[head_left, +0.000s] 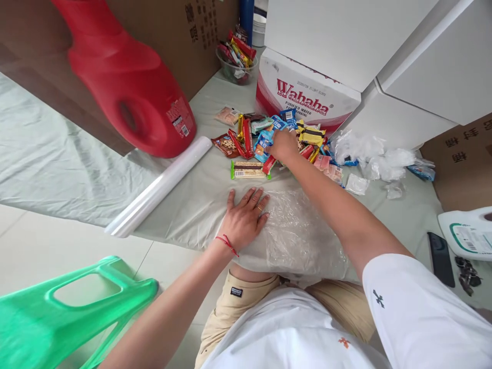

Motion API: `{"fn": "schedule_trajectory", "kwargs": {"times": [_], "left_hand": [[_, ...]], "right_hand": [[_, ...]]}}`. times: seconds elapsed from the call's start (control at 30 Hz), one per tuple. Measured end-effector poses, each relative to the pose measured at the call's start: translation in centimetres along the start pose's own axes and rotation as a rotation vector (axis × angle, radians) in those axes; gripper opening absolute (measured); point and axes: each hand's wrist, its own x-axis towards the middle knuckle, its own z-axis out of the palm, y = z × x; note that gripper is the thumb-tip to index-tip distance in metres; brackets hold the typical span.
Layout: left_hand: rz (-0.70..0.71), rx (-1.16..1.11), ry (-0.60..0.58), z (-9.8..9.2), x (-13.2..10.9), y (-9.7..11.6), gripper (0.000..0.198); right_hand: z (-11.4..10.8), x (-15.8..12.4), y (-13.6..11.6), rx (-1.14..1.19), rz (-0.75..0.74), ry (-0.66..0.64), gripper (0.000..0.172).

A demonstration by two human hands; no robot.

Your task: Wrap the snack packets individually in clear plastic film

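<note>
At the near edge of the table (184, 205), the left hand (245, 218) lies flat with fingers spread, pressing down a sheet of clear plastic film (295, 236). Farther back, the right hand (283, 144) curls into the pile of snack packets (246, 141), fingers hidden, so I cannot tell whether it grips one; a Wahaha box (303, 97) stands just beyond

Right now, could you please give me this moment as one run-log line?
left hand: flat on clear plastic bag | right hand: in snack packet pile, grip unclear | nearby: film roll
</note>
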Motion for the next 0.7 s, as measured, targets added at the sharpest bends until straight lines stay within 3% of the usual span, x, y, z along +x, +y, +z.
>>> {"fn": "schedule_trajectory", "kwargs": {"times": [0.1, 0.2, 0.37, 0.53, 0.63, 0.7], "left_hand": [[0.000, -0.008, -0.006, -0.1, 0.0, 0.0, 0.053], [-0.004, -0.006, -0.014, -0.3, 0.0, 0.1, 0.053], [-0.007, 0.002, -0.025, -0.5, 0.1, 0.1, 0.053], [-0.004, 0.003, -0.022, -0.5, 0.1, 0.1, 0.052], [-0.007, 0.005, -0.024, -0.5, 0.1, 0.1, 0.051], [-0.010, 0.011, -0.028, -0.5, 0.1, 0.1, 0.051]], "right_hand": [[-1.1, 2.0, 2.0, 0.153, -0.020, -0.037, 0.027], [-2.2, 5.6, 3.8, 0.180, -0.022, 0.020, 0.028], [-1.0, 9.7, 3.8, 0.055, -0.012, -0.054, 0.030], [-0.1, 9.4, 4.4, 0.230, -0.013, 0.070, 0.025], [-1.5, 7.9, 6.5, 0.430, -0.022, 0.194, 0.029], [-3.1, 5.3, 8.1, 0.637, -0.008, 0.240, 0.033]]}}
